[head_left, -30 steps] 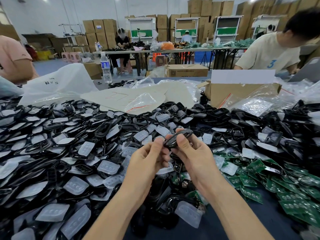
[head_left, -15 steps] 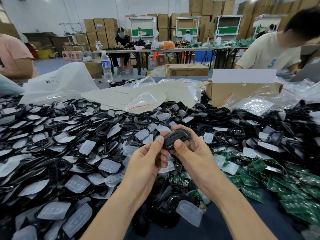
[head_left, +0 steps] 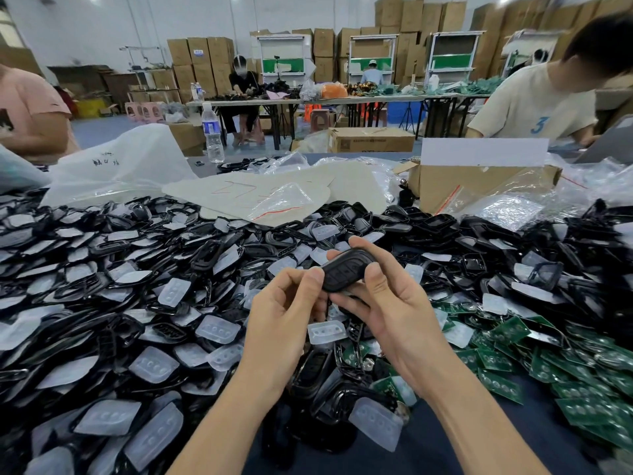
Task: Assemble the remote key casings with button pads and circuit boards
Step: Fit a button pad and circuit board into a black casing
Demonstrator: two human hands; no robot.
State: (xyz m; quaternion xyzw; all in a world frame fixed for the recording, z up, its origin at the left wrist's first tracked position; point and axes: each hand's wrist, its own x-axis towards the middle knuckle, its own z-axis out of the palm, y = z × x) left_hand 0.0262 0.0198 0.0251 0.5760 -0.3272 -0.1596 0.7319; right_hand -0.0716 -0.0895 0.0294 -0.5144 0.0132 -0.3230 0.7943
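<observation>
Currently, left hand and right hand are pinching the key casing above the parts pile; it is probably handling as light, stiff, slippery plastic, so grip its edges.

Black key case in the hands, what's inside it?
The black key case looks closed, pinched between the left hand and the right hand. Only its dark outer shell with button outlines shows. Anything inside it is covered.
</observation>
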